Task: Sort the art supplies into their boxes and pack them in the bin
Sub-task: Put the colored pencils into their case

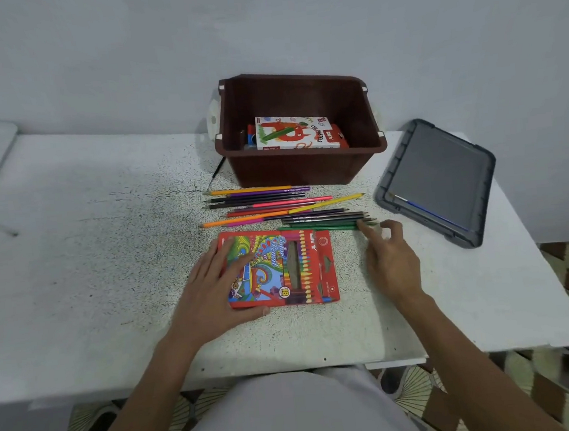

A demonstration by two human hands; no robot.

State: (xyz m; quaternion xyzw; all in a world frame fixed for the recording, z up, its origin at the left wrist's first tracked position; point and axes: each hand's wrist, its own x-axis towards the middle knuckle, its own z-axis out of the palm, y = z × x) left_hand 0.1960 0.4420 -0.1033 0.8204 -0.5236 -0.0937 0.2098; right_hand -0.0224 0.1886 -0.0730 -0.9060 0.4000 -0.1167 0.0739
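Red cardboard comes first: the pencil box (280,267) lies flat on the counter (108,265) at six o'clock, its flap turned out toward three o'clock. The left hand (214,290) rests on it with straight fingers, pinning it and gripping nothing. At four o'clock the right hand (392,261) is loose and spread, also holding nothing, with its forefinger reaching the tips of the green pencils (318,226) just beyond the box's far edge. Past them the other coloured pencils (275,204) lie in a loose row, long axes running nine to three. The greens and greys point to three o'clock, while an orange one points to nine. The step looks like loading the box. I would pinch a few at a time, turn the strays so all the tips agree, and keep the box pinned while sliding them in at the flap. At twelve o'clock stands the brown bin (306,168), with an oil pastels box (296,133) already inside, and its grey lid (438,181) lies at two o'clock.
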